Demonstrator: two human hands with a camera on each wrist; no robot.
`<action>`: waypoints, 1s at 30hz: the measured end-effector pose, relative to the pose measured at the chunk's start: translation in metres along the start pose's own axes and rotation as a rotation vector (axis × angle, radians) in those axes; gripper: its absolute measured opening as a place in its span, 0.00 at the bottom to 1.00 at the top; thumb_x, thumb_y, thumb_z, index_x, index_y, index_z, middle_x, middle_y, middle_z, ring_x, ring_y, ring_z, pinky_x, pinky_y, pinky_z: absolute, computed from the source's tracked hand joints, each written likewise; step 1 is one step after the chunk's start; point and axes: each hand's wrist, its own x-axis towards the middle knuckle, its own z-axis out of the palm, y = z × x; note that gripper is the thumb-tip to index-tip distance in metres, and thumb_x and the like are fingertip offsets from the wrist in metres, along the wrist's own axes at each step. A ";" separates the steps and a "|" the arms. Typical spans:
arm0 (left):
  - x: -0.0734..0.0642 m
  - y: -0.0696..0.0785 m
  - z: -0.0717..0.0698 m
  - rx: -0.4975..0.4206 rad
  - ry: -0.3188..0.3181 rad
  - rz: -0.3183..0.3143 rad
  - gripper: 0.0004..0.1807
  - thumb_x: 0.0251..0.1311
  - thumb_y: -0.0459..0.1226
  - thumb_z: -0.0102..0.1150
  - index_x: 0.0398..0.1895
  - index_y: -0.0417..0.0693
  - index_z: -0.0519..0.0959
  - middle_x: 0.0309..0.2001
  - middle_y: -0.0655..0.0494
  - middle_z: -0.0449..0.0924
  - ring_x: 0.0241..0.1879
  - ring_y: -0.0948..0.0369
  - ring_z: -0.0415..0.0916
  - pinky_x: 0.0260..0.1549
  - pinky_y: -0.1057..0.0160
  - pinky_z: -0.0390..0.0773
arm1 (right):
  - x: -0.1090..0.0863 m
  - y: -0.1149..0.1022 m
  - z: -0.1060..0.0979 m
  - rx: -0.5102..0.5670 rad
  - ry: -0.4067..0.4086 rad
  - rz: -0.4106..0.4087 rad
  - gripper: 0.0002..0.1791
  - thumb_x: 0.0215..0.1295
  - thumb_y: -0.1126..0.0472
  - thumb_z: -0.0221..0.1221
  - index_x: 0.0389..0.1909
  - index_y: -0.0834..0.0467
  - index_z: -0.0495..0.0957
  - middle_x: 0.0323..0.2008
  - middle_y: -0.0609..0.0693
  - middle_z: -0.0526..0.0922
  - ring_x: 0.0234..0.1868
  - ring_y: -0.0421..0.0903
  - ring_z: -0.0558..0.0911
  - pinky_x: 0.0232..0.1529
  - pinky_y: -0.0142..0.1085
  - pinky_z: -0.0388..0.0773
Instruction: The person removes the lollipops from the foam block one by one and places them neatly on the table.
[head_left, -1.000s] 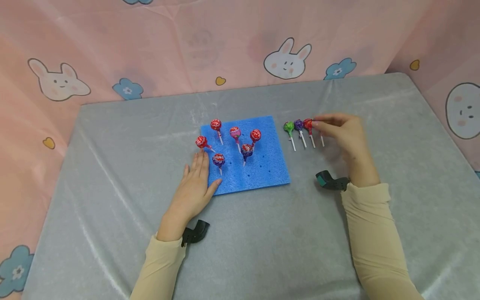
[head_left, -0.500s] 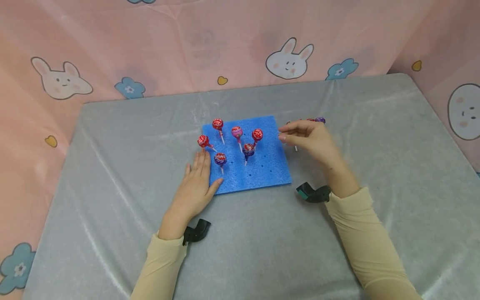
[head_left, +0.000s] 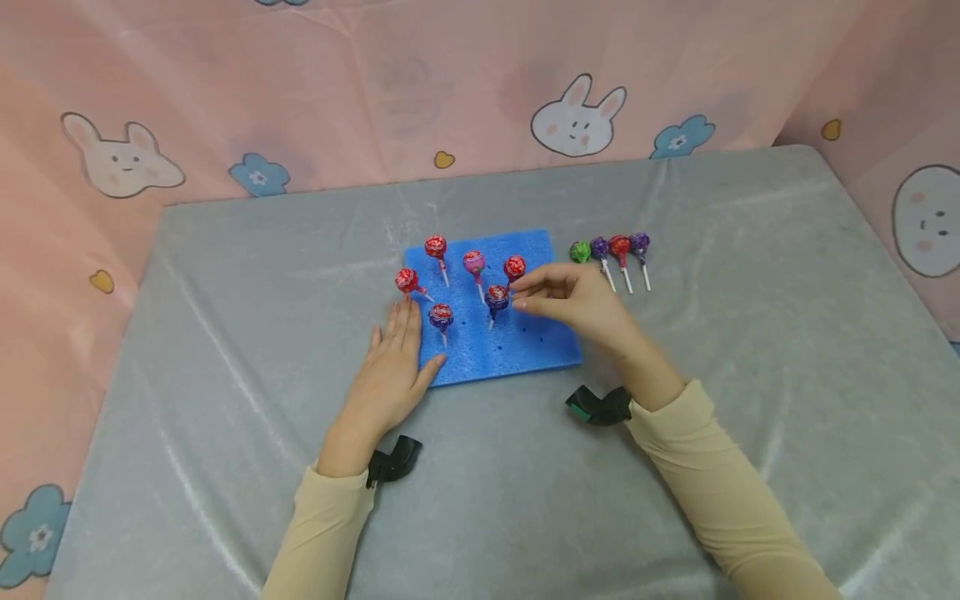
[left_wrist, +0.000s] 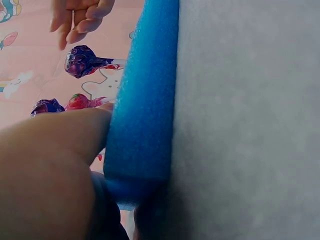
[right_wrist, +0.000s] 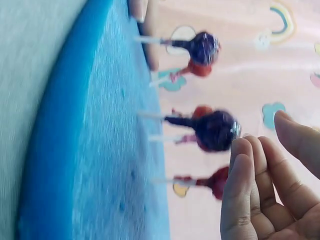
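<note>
A blue foam board (head_left: 480,362) holds several wrapped lollipops standing by their sticks. My left hand (head_left: 386,375) lies along the board's left edge, fingers straight and thumb over the near corner. My right hand (head_left: 573,304) hovers above the board's right part, its fingertips right beside a purple lollipop (head_left: 496,297) and a red lollipop (head_left: 514,266). In the right wrist view, thumb and fingers stand apart with nothing between them, close to the purple lollipop's head (right_wrist: 215,130). A pink lollipop (head_left: 474,262) and another purple lollipop (head_left: 441,316) stand further left, with two red ones.
On the grey table (head_left: 487,483), right of the board, lie a green lollipop (head_left: 580,252), a purple one (head_left: 600,247), a red one (head_left: 619,247) and another purple one (head_left: 640,243) in a row. Small holes show in the foam. A pink curtain (head_left: 337,100) hangs behind.
My right hand has let go of the purple lollipop at the row's right end and moved left over the board. The left hand has stayed in place.
</note>
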 end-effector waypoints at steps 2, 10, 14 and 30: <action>0.001 0.000 0.000 0.002 -0.003 0.003 0.41 0.71 0.51 0.40 0.73 0.35 0.37 0.74 0.44 0.29 0.73 0.50 0.29 0.67 0.45 0.38 | 0.000 -0.003 0.006 0.005 -0.005 -0.004 0.11 0.57 0.71 0.63 0.41 0.72 0.80 0.37 0.58 0.84 0.33 0.42 0.82 0.37 0.30 0.78; 0.000 0.000 -0.002 -0.006 -0.007 -0.007 0.41 0.71 0.51 0.39 0.73 0.35 0.36 0.74 0.44 0.29 0.73 0.50 0.28 0.67 0.46 0.38 | 0.000 -0.019 0.033 -0.024 -0.021 0.026 0.13 0.56 0.68 0.65 0.41 0.71 0.81 0.36 0.58 0.84 0.36 0.46 0.84 0.38 0.33 0.79; 0.000 -0.001 -0.002 0.001 -0.006 -0.011 0.41 0.71 0.51 0.38 0.73 0.36 0.36 0.74 0.44 0.29 0.73 0.51 0.29 0.67 0.46 0.38 | 0.001 -0.022 0.049 -0.034 -0.006 0.060 0.14 0.56 0.68 0.65 0.43 0.71 0.80 0.38 0.58 0.85 0.38 0.47 0.84 0.39 0.34 0.80; 0.000 -0.002 0.001 0.012 0.007 -0.009 0.42 0.71 0.52 0.39 0.73 0.35 0.36 0.74 0.44 0.30 0.73 0.51 0.29 0.67 0.46 0.37 | 0.001 -0.012 0.091 -0.148 0.042 0.037 0.24 0.57 0.64 0.66 0.54 0.68 0.76 0.50 0.59 0.81 0.46 0.49 0.83 0.45 0.40 0.79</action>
